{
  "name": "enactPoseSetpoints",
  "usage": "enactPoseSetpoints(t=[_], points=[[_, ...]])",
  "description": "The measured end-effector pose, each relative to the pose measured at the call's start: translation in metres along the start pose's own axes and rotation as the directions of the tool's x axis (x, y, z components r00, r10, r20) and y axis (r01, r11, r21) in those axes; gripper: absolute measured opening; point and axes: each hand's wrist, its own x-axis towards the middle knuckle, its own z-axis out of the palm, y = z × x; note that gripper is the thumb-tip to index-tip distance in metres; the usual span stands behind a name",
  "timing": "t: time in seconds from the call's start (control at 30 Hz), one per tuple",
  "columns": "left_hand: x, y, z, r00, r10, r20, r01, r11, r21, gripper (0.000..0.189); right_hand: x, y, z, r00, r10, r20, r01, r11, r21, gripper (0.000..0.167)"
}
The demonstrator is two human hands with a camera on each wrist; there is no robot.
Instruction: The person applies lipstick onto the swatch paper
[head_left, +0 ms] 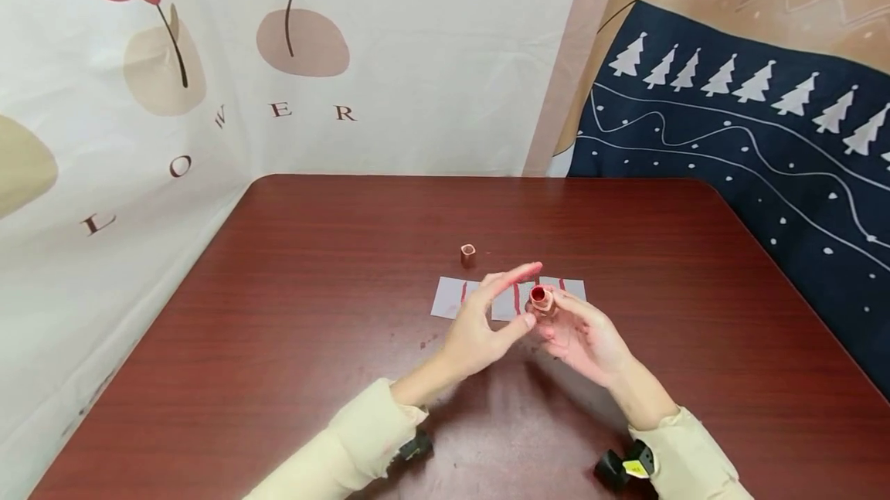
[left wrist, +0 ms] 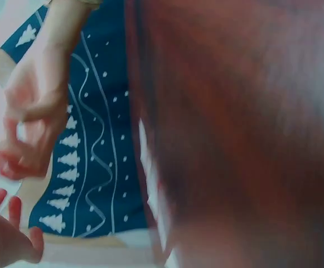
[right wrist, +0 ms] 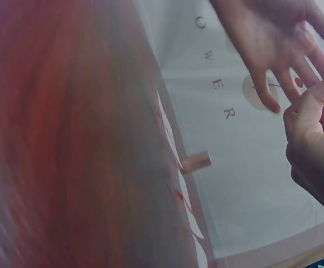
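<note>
In the head view my right hand [head_left: 591, 341] pinches a copper-coloured lipstick tube [head_left: 544, 304] between thumb and fingers, its red inside turned up toward the camera. Beside it is my left hand [head_left: 476, 330], fingers extended and thumb spread; the thumb tip is close to the tube, and I cannot tell if they touch. Red smears mark fingers on both hands. Beyond the hands a copper-coloured cap [head_left: 468, 256] stands upright on the table, seen also in the right wrist view as a blurred cap [right wrist: 197, 162]. The lipstick is hard to make out in both wrist views.
White paper pieces with red strokes lie in a row under and behind the hands: a left paper [head_left: 448, 299], a middle paper [head_left: 504, 310] and a right paper [head_left: 575, 289]. The brown table [head_left: 278, 291] carries small red specks. Printed cloths [head_left: 445, 98] hang behind it.
</note>
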Motion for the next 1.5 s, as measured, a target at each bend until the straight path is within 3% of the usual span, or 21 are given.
enactPoseSetpoints(t=[0.07,0.13,0.23,0.33,0.43,0.5,0.63,0.7,0.77,0.87,0.97,1.07,1.17,1.23,1.33,1.4,1.5], points=[[0.005,-0.002,-0.010,0.997,-0.076,-0.034,0.078,0.996,0.043,0.049,-0.001,-0.004,-0.001,1.000,0.003,-0.015,-0.003,1.000,-0.013,0.049],[0.010,-0.007,-0.021,0.979,-0.179,-0.098,0.187,0.979,0.086,0.043,-0.001,-0.006,-0.002,1.000,0.013,-0.025,-0.013,1.000,-0.020,0.049],[0.018,-0.022,-0.040,0.939,-0.291,-0.182,0.322,0.930,0.178,0.035,-0.001,-0.006,-0.006,1.000,0.016,-0.026,-0.017,0.999,-0.041,0.048],[0.022,-0.040,-0.052,0.912,-0.362,-0.193,0.404,0.874,0.271,0.037,-0.002,-0.006,-0.011,1.000,0.006,-0.024,-0.008,0.997,-0.074,0.046],[0.024,-0.055,-0.055,0.895,-0.425,-0.132,0.443,0.815,0.373,0.047,-0.007,-0.008,-0.016,0.999,-0.009,-0.031,0.006,0.996,-0.084,0.045],[0.026,-0.063,-0.055,0.883,-0.462,-0.081,0.451,0.790,0.416,0.054,-0.010,-0.010,-0.018,0.999,-0.023,-0.035,0.019,0.996,-0.085,0.045],[0.033,-0.077,-0.053,0.860,-0.510,0.006,0.458,0.778,0.431,0.060,-0.013,-0.014,-0.022,0.999,-0.029,-0.042,0.025,0.996,-0.090,0.046],[0.037,-0.082,-0.051,0.856,-0.516,0.020,0.459,0.778,0.429,0.060,-0.014,-0.016,-0.023,0.998,-0.027,-0.049,0.022,0.995,-0.094,0.047],[0.041,-0.085,-0.049,0.849,-0.529,-0.002,0.476,0.763,0.439,0.059,-0.015,-0.017,-0.024,0.998,-0.023,-0.055,0.017,0.995,-0.095,0.049],[0.046,-0.089,-0.048,0.837,-0.541,-0.088,0.515,0.721,0.464,0.060,-0.016,-0.018,-0.025,0.997,-0.012,-0.072,0.005,0.996,-0.093,0.051],[0.050,-0.092,-0.047,0.809,-0.568,-0.152,0.564,0.677,0.472,0.066,-0.016,-0.018,-0.025,0.997,-0.003,-0.083,-0.005,0.996,-0.090,0.053],[0.052,-0.096,-0.047,0.780,-0.606,-0.156,0.594,0.639,0.489,0.068,-0.016,-0.018,-0.026,0.996,0.001,-0.091,-0.009,0.996,-0.089,0.052],[0.055,-0.098,-0.046,0.762,-0.633,-0.134,0.597,0.606,0.526,0.046,-0.015,-0.019,-0.027,0.994,0.002,-0.112,-0.013,0.995,-0.095,0.049],[0.057,-0.099,-0.045,0.757,-0.641,-0.123,0.593,0.596,0.541,0.028,-0.016,-0.019,-0.028,0.991,0.001,-0.134,-0.016,0.994,-0.111,0.047],[0.058,-0.098,-0.046,0.763,-0.637,-0.108,0.580,0.601,0.550,0.014,-0.016,-0.021,-0.028,0.980,-0.002,-0.200,-0.036,0.983,-0.182,0.045],[0.058,-0.096,-0.047,0.774,-0.628,-0.077,0.556,0.616,0.558,0.012,-0.015,-0.022,-0.028,0.961,-0.013,-0.276,-0.062,0.964,-0.260,0.042],[0.058,-0.089,-0.049,0.806,-0.592,0.011,0.474,0.657,0.586,0.013,-0.016,-0.025,-0.028,0.917,-0.054,-0.395,-0.106,0.922,-0.371,0.039]])
